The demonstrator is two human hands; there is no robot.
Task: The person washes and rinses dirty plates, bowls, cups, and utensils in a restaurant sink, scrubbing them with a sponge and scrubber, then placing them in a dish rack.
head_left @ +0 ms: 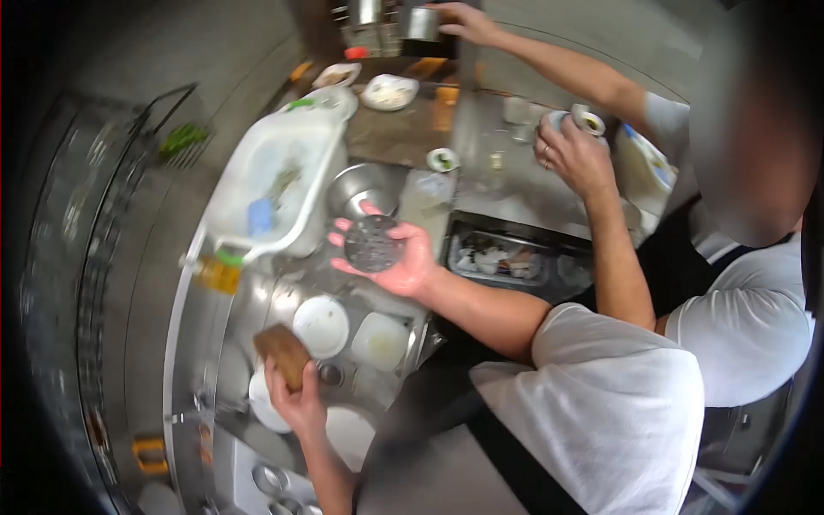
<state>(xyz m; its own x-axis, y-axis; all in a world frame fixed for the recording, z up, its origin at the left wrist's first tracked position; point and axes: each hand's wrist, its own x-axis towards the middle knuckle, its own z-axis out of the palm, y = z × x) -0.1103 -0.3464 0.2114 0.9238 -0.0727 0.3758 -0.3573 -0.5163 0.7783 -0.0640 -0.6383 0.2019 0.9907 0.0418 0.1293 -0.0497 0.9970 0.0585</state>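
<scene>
My left hand [296, 399] is closed around a brown block [283, 354] that looks like a sponge, above the sink counter by a white bowl [268, 402]. My right hand [410, 262] is turned palm up, its fingers curved around a round grey speckled disc [374, 243]. Whether the disc is a metal scourer or a glass dish I cannot make out. Just past the disc stands a steel bowl [352, 187]. Between my hands lie a white plate [321, 327] and a square white container [380, 341].
A white tub [232, 193] holds a blue cloth or sponge. Beside it lies a bottle of yellow liquid [216, 275]. To the right, a co-worker's hands [577, 154] handle a small cup and a metal pot [421, 24]. A metal tray of scraps [498, 260] sits near my right forearm.
</scene>
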